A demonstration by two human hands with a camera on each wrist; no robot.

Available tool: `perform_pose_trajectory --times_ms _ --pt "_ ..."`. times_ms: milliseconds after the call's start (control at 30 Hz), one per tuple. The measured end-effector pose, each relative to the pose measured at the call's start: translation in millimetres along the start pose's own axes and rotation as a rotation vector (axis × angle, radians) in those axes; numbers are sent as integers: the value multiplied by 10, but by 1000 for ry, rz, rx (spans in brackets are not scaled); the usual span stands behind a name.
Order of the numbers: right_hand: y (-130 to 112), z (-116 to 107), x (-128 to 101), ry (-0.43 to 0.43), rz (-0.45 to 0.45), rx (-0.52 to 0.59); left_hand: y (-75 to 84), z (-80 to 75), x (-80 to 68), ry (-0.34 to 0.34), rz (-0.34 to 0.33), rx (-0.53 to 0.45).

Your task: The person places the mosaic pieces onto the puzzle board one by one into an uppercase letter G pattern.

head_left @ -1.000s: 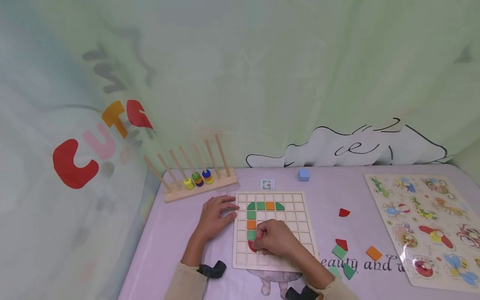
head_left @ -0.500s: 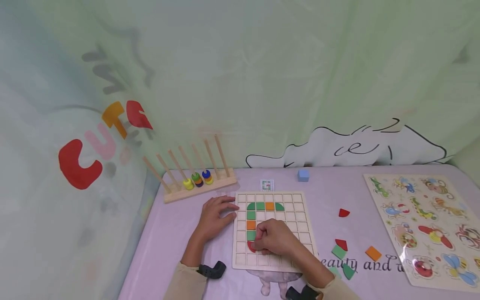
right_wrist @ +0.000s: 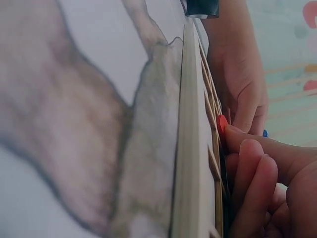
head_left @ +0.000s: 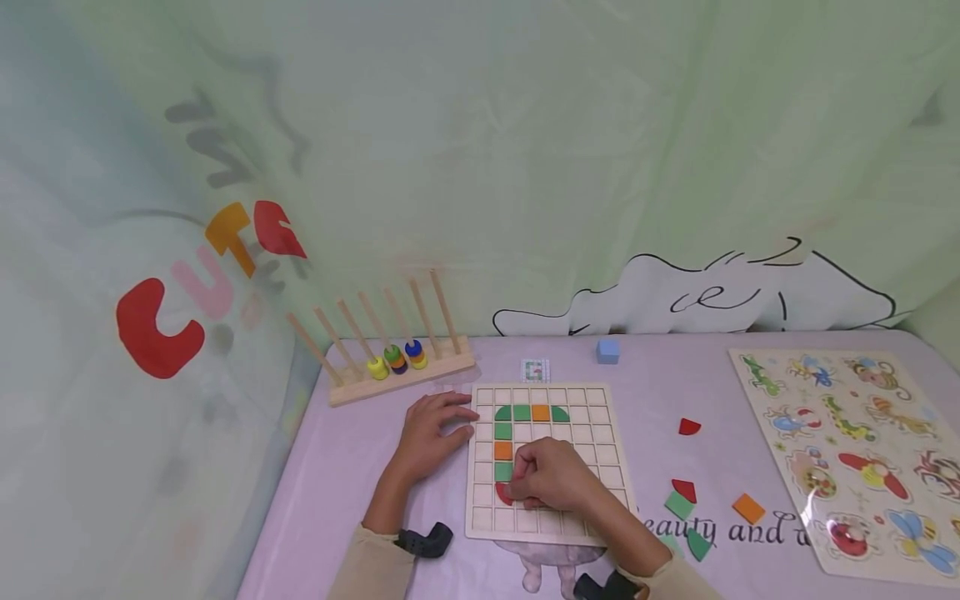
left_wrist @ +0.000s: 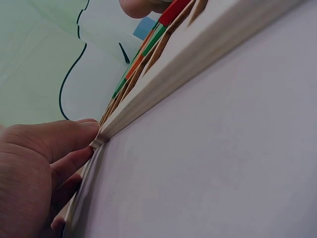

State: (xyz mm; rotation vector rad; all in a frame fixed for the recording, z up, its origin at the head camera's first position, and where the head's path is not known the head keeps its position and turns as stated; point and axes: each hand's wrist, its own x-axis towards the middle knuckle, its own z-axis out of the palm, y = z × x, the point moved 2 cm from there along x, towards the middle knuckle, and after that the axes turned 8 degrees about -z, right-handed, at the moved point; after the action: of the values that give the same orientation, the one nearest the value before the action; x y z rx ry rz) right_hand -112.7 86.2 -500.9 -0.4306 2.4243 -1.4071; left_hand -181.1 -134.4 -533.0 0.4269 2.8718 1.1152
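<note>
A pale wooden grid board lies on the table with coloured tiles set in its cells. Green tiles and orange tiles form a row along the top and a column down the left. At the column's lower end sits a red quarter-round tile. My right hand pinches this red tile, its fingers curled; in the right wrist view the thumb touches it. My left hand rests at the board's left edge, fingers loosely extended, with fingertips against the edge in the left wrist view.
Loose red, green and orange tiles lie right of the board. Behind it are a small pattern card and a blue cube. A peg rack stands back left; an insect puzzle board lies far right.
</note>
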Motion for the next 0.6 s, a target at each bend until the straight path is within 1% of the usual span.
perform_pose_trajectory --times_ms 267,600 --pt "-2 -14 -10 -3 -6 19 -8 4 4 1 3 3" --pt "-1 -11 -15 -10 -7 11 1 4 -3 3 1 1"
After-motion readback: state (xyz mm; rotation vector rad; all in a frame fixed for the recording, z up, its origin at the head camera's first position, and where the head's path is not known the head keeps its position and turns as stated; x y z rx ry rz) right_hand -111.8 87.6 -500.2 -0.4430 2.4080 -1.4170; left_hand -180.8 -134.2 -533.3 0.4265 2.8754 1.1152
